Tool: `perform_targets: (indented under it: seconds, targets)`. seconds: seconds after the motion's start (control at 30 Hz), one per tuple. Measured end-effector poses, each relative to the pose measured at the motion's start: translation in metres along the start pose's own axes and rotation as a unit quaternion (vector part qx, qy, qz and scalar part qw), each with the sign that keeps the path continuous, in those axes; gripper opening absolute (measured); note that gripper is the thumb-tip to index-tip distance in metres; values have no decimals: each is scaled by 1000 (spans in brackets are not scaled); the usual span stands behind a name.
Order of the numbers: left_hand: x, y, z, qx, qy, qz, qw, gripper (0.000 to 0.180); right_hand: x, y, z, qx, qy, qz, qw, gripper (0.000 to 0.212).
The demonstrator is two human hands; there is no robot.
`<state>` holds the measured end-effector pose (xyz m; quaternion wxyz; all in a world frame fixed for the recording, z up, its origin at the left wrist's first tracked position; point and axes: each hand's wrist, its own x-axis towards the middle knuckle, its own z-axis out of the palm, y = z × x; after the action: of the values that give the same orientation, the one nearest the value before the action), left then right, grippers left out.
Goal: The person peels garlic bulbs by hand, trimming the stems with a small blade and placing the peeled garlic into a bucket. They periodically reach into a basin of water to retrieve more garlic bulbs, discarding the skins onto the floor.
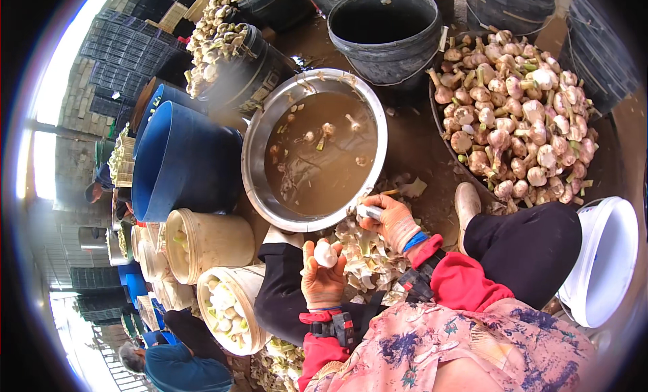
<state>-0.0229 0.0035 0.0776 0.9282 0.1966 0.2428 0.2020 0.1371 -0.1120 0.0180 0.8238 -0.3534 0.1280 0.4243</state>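
My left hand (322, 284), in an orange glove, has its fingers curled round a peeled white garlic bulb (325, 255). In my right hand (395, 223), gloved in orange too, is a short silvery tool (368, 212); its exact kind does not show. The tool is close to the rim of a wide metal basin (383, 132) of murky brown water, where a few garlic bulbs (329, 129) float. Loose garlic skins (368, 254) lie heaped below, between my two hands. Unpeeled garlic bulbs (503, 122) fill a broad dark tub at the far right.
A tub of peeled garlic (226, 311) stands by my left leg, beside a cream bucket (216, 247) and a tall blue barrel (185, 166). A white bucket (607, 257) is at my right. Beyond the basin stands a black bucket (385, 48). A person in blue (185, 368) is at lower left.
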Motion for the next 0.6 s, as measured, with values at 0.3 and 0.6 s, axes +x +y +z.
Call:
perform_targets:
  seconds: [0.3,0.6]
  targets:
    - [-23,141,-59,126,63,442,886,57,17,25,-29,-372,37,33,927,25]
    - [142,81,37,122,14,23,992,40,40,40,-62,-465,28,48,884,35]
